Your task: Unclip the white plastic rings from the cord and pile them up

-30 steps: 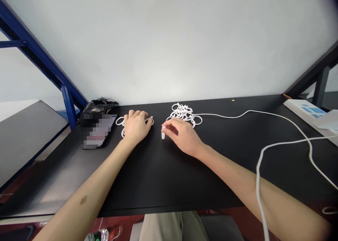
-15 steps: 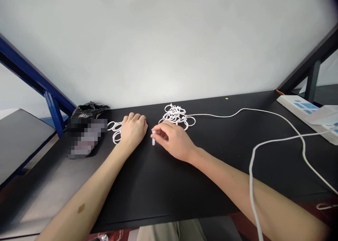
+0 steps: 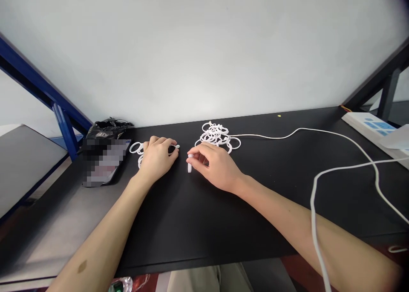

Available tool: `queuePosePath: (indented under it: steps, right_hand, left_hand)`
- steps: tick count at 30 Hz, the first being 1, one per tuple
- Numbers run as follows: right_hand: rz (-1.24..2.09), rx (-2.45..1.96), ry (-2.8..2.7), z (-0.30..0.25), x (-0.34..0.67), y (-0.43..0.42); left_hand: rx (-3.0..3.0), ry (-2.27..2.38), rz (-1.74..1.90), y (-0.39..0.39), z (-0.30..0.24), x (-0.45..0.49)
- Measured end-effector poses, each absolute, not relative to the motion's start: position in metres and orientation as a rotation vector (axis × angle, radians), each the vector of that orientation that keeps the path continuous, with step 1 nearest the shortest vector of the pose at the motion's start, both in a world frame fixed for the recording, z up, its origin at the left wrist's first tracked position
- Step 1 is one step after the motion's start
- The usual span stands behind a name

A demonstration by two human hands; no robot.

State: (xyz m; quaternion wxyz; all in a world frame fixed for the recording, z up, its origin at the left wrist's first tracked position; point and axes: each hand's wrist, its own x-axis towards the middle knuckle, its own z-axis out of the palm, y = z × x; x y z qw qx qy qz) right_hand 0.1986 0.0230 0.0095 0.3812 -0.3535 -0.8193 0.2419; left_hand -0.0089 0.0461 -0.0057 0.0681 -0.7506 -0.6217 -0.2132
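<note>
My right hand (image 3: 219,166) is closed in a pinch on a white plastic ring (image 3: 189,167), seen edge-on and hanging below the thumb and fingertips. On the left, my left hand (image 3: 158,157) has its fingers and thumb curled around another white ring; only its small knobbed end (image 3: 177,146) shows past the fingertips. Several loose white rings (image 3: 136,148) lie on the table beside and partly under my left hand. Behind my right hand is a tangled heap of white rings (image 3: 214,133), partly covered by the knuckles.
The black table (image 3: 255,224) stands against a pale wall. A phone (image 3: 110,162) and a crumpled black bag (image 3: 108,128) lie at the left. A white cable (image 3: 315,206) loops across the right side and over my right forearm, near a white box (image 3: 367,125).
My left hand has turned, showing its thumb and a ring's knobbed end. My right hand keeps its pinch on the ring. The view has shifted slightly.
</note>
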Motion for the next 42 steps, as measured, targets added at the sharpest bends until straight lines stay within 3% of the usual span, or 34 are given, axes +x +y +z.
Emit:
queuePosePath:
  steps: [15, 30, 34, 42]
  right_hand:
    - [0.59, -0.896, -2.104, 0.009, 0.199, 0.023]
    - [0.595, -0.828, -2.034, 0.008, 0.201, 0.028]
    - [0.751, -0.866, -1.859, 0.01, 0.203, 0.03]
    - [1.163, -0.946, -1.533, 0.012, 0.204, 0.038]
  left_hand:
    - [-2.41, -1.399, -0.845, 0.052, -0.005, -0.004]
    - [-2.305, -1.697, -0.782, 0.049, -0.001, -0.008]
    - [-2.312, -1.605, -1.127, 0.028, 0.019, 0.009]
    - [-2.532, -1.924, -1.618, -0.002, 0.023, 0.043]
